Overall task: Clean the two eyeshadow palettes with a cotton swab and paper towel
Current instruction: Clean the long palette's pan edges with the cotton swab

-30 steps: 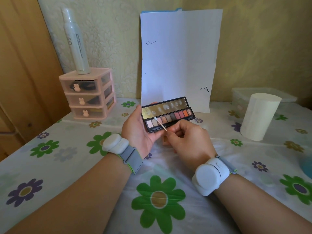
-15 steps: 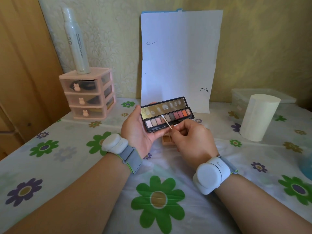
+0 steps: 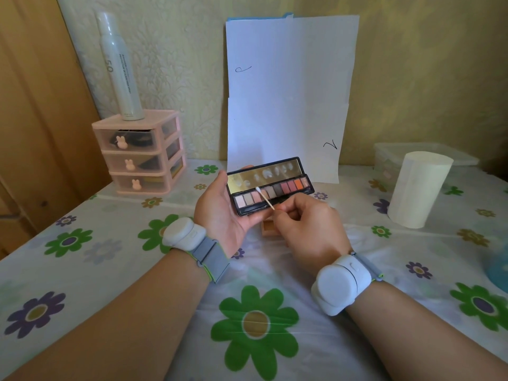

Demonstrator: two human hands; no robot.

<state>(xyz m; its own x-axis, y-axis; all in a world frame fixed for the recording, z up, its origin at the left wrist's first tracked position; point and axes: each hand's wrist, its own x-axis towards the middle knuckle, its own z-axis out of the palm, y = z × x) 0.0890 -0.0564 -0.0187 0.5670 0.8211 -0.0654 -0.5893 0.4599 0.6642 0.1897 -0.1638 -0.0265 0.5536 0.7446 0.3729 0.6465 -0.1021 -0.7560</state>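
left hand [image 3: 220, 213] cradles open black palette [image 3: 270, 185], nude-to-orange pans inside, right hand [image 3: 308, 224] pinches cotton swab [image 3: 264, 198], tip over palette's pinkish pans, second palette [image 3: 268, 228] just below it, paper towel roll [image 3: 417, 188] right of it, pink drawers [image 3: 137, 152] left of it, dark items inside

Black palette [image 3: 270, 188] w/ pink-orange pans; floral tablecloth [image 3: 110, 270].

This looks like a home room, with patterned wallpaper [image 3: 178, 64], a flowery-clothed counter [image 3: 123, 270], and pink bunny-knob drawers [image 3: 137, 152] topped by a spray bottle [image 3: 118, 70] left of the fingers [image 3: 295, 207].
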